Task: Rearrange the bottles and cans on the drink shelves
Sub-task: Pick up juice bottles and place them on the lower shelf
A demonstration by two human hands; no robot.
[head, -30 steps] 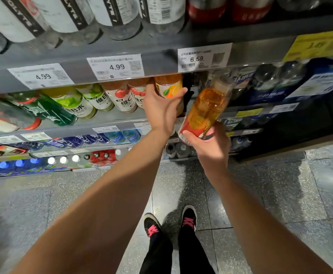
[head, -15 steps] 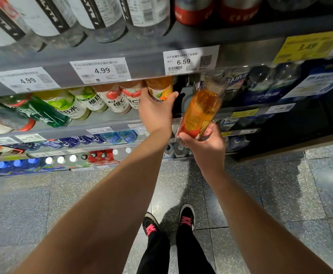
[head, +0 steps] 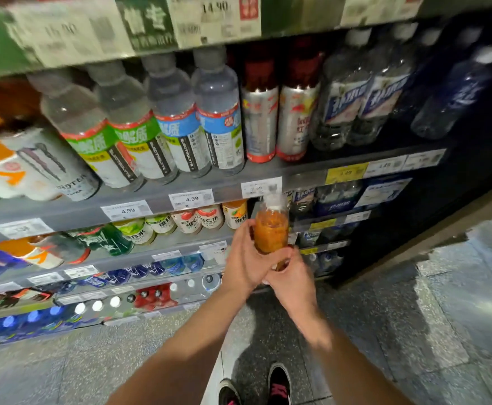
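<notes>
Head view. I hold one clear plastic bottle of orange drink with a white cap point(head: 270, 229) upright in front of the shelving, just off the grey shelf edge carrying white price tags point(head: 192, 198). My left hand point(head: 246, 258) wraps its fingers round the bottle's side; my right hand point(head: 293, 276) grips its base from below. The bottle stands beside the row of small orange- and red-labelled bottles point(head: 207, 219) but is not shelved. I judge the placement unfinished; the other rows look faced already.

price tag point(head: 191, 198) 4.99, can point(head: 63, 171) Monster
</notes>
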